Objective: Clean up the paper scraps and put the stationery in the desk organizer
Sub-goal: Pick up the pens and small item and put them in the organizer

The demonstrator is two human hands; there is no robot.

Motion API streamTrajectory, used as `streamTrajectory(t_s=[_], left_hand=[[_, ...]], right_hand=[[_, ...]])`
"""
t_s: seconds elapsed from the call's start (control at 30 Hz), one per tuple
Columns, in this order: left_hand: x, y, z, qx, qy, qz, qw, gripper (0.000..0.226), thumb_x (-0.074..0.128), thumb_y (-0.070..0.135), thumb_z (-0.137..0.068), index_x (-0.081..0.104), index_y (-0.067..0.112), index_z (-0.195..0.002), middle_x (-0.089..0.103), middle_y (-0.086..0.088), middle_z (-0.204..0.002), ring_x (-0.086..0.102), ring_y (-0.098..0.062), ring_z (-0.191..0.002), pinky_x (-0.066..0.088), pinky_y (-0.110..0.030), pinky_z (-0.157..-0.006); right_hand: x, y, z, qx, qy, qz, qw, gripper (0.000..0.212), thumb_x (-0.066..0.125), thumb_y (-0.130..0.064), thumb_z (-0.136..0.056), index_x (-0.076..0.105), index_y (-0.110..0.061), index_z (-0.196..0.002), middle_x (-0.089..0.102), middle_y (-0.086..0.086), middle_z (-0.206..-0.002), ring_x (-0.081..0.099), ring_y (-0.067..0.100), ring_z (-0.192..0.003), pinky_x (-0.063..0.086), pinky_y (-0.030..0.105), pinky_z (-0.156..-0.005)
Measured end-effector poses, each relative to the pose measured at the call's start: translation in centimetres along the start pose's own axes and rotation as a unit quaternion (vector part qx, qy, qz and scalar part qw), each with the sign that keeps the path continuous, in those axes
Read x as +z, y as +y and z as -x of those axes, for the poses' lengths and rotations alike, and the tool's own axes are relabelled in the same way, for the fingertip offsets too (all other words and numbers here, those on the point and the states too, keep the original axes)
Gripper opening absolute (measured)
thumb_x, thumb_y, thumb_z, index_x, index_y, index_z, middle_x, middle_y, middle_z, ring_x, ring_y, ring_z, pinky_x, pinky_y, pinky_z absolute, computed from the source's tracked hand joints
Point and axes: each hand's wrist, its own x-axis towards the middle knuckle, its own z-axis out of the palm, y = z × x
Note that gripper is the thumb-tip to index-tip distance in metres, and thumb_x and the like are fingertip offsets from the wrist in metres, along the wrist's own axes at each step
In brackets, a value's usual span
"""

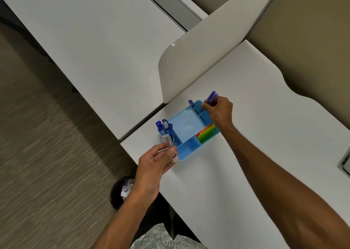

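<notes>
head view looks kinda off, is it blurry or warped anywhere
Head view: the carpet at left is streaked with motion blur; the left hand and its clear pen look soft; desk edges splay with wide-angle distortion; a small glare spot sits on the divider.

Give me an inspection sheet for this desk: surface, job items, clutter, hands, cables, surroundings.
Surface: white desk, bare around the organizer.
Job items: blue organizer near the desk's left edge; blue markers upright in its left compartment, coloured notes in a front one, large middle compartment empty.
Clutter: no scraps seen on the desk; crumpled paper in the black bin on the floor.
Hands: left hand holds a clear tube at the organizer's left end; right hand holds purple pens over the far compartments.
Cables: nothing seen.
Surroundings: partition, second desk, carpet.
</notes>
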Motion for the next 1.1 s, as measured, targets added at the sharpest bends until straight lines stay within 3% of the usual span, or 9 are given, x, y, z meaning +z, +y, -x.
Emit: streamTrajectory(t_s=[0.23,0.4,0.63,0.93,1.1], left_hand=[[0.3,0.0,-0.7,0.002,-0.009,0.007,1.000,0.031,0.076,0.017,-0.080,0.070,0.011,-0.110,0.075,-0.011,-0.112,0.072,-0.022,-0.107,0.057,-0.035,-0.091],[0.3,-0.2,-1.0,0.000,-0.009,-0.002,1.000,0.027,0.074,0.016,-0.084,0.070,0.012,-0.111,0.075,-0.011,-0.114,0.072,-0.022,-0.107,0.056,-0.038,-0.093],[0.1,-0.1,-1.1,0.004,-0.014,-0.003,1.000,0.027,0.074,0.017,-0.082,0.071,0.013,-0.109,0.075,-0.011,-0.113,0.072,-0.021,-0.107,0.056,-0.036,-0.092],[0.9,0.2,-2.3,0.005,-0.016,-0.041,0.999,0.033,0.076,0.020,-0.083,0.069,0.011,-0.115,0.071,-0.012,-0.120,0.070,-0.024,-0.110,0.058,-0.043,-0.094],[1.9,0.7,-2.8,0.017,-0.017,-0.044,0.999,0.030,0.075,0.023,-0.085,0.066,0.011,-0.111,0.069,-0.015,-0.122,0.070,-0.027,-0.110,0.060,-0.034,-0.087]], right_hand=[[0.6,0.3,-0.3,-0.024,-0.007,0.025,0.999,0.026,0.084,-0.022,-0.077,0.067,-0.012,-0.095,0.068,0.002,-0.088,0.066,0.020,-0.080,0.058,0.039,-0.080],[1.2,0.6,-0.8,-0.063,-0.007,0.088,0.994,0.027,0.084,-0.026,-0.076,0.067,-0.012,-0.092,0.066,0.008,-0.093,0.062,0.022,-0.079,0.057,0.042,-0.075],[1.1,0.7,-1.5,-0.068,-0.025,0.140,0.987,0.038,0.085,-0.034,-0.075,0.069,-0.014,-0.103,0.066,0.009,-0.101,0.061,0.023,-0.080,0.055,0.039,-0.074],[-0.8,0.3,0.0,-0.100,-0.012,0.094,0.990,0.047,0.084,-0.034,-0.075,0.064,-0.020,-0.115,0.060,0.003,-0.106,0.057,0.013,-0.087,0.049,0.026,-0.070],[-3.1,-0.5,4.6,-0.107,0.032,0.024,0.993,0.024,0.074,-0.030,-0.084,0.067,-0.022,-0.106,0.064,0.000,-0.100,0.057,0.009,-0.080,0.054,0.031,-0.072]])
